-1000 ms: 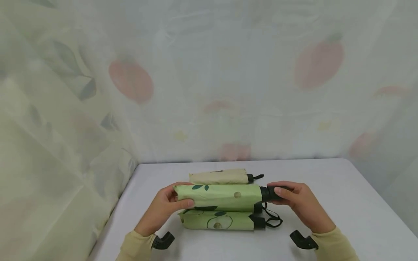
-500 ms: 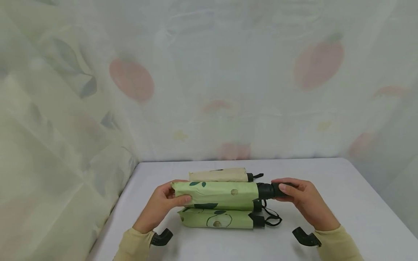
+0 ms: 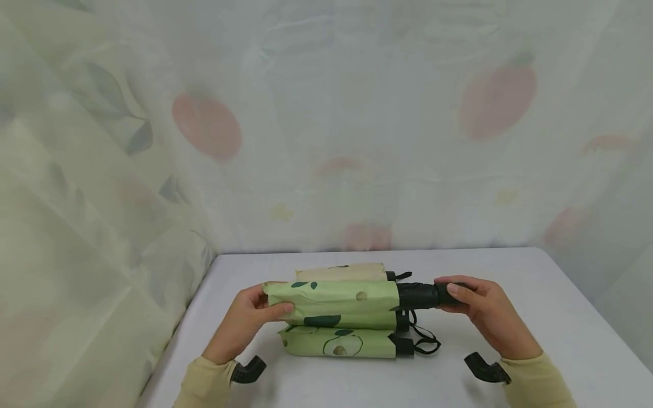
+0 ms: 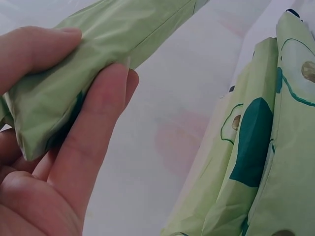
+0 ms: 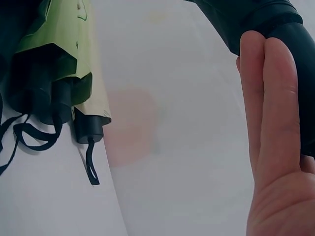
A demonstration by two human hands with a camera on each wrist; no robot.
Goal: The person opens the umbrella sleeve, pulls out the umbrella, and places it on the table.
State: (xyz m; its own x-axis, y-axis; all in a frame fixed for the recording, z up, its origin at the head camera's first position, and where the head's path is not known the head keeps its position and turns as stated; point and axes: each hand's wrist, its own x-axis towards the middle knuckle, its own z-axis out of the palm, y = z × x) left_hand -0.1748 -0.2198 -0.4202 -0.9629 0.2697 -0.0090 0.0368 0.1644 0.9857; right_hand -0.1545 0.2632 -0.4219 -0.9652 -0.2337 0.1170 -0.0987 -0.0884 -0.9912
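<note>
Both hands hold a folded umbrella above the table. Its green sleeve (image 3: 331,300), printed with dark leaves, is pinched at the left end by my left hand (image 3: 240,324), thumb on one side and fingers on the other. From the sleeve's right end sticks out the umbrella's black part (image 3: 417,296). My right hand (image 3: 492,311) grips the black handle (image 5: 302,64), fingers lying along it in the right wrist view. Beneath and behind the held umbrella lie a green umbrella (image 3: 349,344) with an avocado print, a second green one (image 4: 253,142) partly hidden, and a cream one (image 3: 339,273).
Black wrist straps (image 3: 427,343) loop from the right ends of the lying umbrellas. The white table (image 3: 535,294) meets pale printed curtains (image 3: 408,141) at the back and sides. Black curved mounts (image 3: 248,370) stick out from both wrists.
My right hand has moved right with the handle, while the left hand has drifted slightly left with the sleeve. More of the umbrella's black part now shows. The lying umbrellas have stayed put.
</note>
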